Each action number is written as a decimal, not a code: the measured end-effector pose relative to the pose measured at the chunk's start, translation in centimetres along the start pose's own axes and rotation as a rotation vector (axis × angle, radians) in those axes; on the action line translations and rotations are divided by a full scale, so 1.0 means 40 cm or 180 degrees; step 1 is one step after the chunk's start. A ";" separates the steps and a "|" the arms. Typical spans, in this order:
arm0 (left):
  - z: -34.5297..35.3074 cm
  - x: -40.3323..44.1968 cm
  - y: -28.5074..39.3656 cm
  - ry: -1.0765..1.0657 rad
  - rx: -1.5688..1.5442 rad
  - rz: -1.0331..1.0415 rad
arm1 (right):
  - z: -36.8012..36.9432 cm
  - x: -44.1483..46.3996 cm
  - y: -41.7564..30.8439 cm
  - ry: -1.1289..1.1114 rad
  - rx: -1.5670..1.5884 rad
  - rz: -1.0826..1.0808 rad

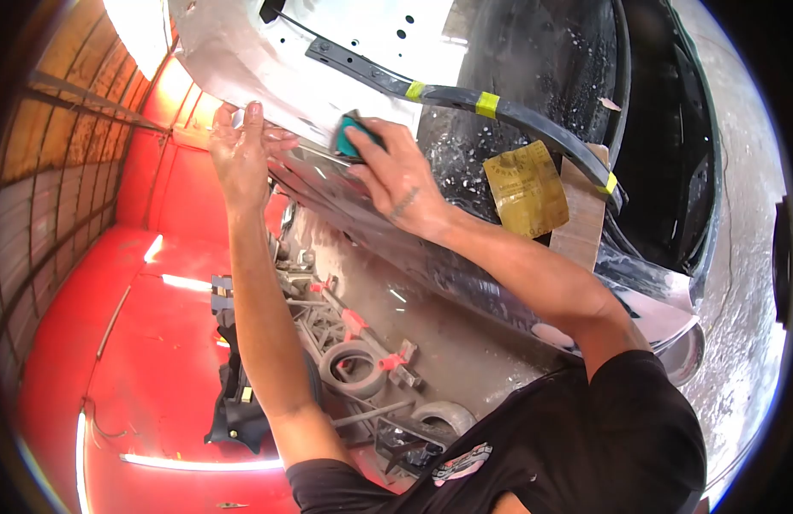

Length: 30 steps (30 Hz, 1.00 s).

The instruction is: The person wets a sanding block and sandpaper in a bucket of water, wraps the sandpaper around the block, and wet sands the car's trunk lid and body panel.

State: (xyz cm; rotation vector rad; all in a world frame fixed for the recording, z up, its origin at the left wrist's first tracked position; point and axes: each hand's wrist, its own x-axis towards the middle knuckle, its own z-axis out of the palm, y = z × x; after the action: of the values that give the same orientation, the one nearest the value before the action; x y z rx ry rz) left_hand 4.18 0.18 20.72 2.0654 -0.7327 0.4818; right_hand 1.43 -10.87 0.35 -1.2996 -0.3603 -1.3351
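Observation:
My right hand point(401, 176) grips a teal sanding block point(349, 137) with a dark edge, pressed on the pale grey car body panel point(315, 107). The block is slightly blurred. My left hand point(247, 154) is raised at the panel's lower edge, to the left of the block, its fingers apart and touching the edge. A small greyish patch shows between its fingers; I cannot make out what it is. A dark trim strip point(448, 96) with yellow tape pieces point(487, 104) runs across the car above my right hand.
A worn yellow sandpaper sheet point(527, 188) lies over a piece of cardboard point(581, 210) on the car. Below stand a tyre point(352, 370), a grey frame with red parts point(355, 324) and black car parts point(242, 403). A red wall point(114, 343) with light tubes is at left.

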 end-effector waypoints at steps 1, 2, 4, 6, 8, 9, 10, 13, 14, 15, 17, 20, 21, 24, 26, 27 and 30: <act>-0.003 0.005 -0.002 0.0010 -0.0025 -0.0031 | 0.032 0.037 -0.014 0.0087 0.0063 -0.0074; -0.006 0.004 -0.003 0.0021 -0.0044 -0.0069 | 0.069 0.077 -0.027 0.0171 0.0131 -0.0141; 0.004 0.003 0.011 0.0034 -0.0239 -0.0152 | 0.127 0.186 -0.043 0.0423 0.0191 -0.0446; 0.006 -0.003 0.026 -0.0002 -0.0378 -0.0300 | 0.154 0.200 -0.032 0.0525 0.0044 -0.0492; 0.000 0.001 0.026 0.0023 -0.0336 -0.0391 | 0.094 0.119 -0.040 0.0226 0.0011 -0.0107; -0.003 0.000 0.024 0.0022 -0.0320 -0.0450 | 0.060 0.069 -0.036 0.0078 -0.0020 0.0101; -0.012 0.002 0.017 0.0017 -0.0304 -0.0498 | 0.049 0.034 -0.023 0.0362 -0.0066 -0.0235; -0.011 0.004 0.004 0.0058 -0.0278 -0.0332 | 0.087 0.075 -0.049 0.0200 -0.0003 0.0115; -0.012 0.011 0.003 0.0048 -0.0269 -0.0306 | 0.114 0.140 -0.048 0.0336 0.0098 -0.0339; -0.016 0.015 0.000 0.0038 -0.0251 -0.0299 | 0.149 0.193 -0.051 0.0427 0.0130 -0.0426; -0.024 -0.004 -0.004 0.0037 -0.0245 -0.0376 | 0.151 0.188 -0.038 0.0441 0.0167 -0.0481; -0.009 -0.002 0.017 -0.0004 -0.0254 -0.0437 | 0.047 0.032 -0.053 0.0156 -0.0144 0.0087; -0.007 0.004 0.012 -0.0022 -0.0301 -0.0408 | 0.043 0.033 -0.048 0.0208 -0.0242 -0.0047; -0.022 0.009 0.001 -0.0107 -0.0391 -0.0360 | 0.119 0.069 -0.034 0.0707 -0.0020 -0.0053; -0.031 0.013 -0.008 -0.0205 -0.0491 -0.0318 | 0.156 0.171 -0.057 0.0635 -0.0027 -0.0308; -0.030 0.006 -0.008 -0.0192 -0.0422 -0.0401 | 0.154 0.188 -0.064 0.0602 -0.0035 -0.0386; -0.019 0.005 0.013 -0.0052 -0.0209 -0.0445 | 0.089 0.054 -0.026 0.0422 -0.0033 -0.0132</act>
State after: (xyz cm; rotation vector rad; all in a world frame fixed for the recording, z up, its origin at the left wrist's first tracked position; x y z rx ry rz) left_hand 3.95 0.54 21.58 2.0443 -0.6009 0.3582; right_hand 2.84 -8.70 3.79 -1.2105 -0.2900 -1.4514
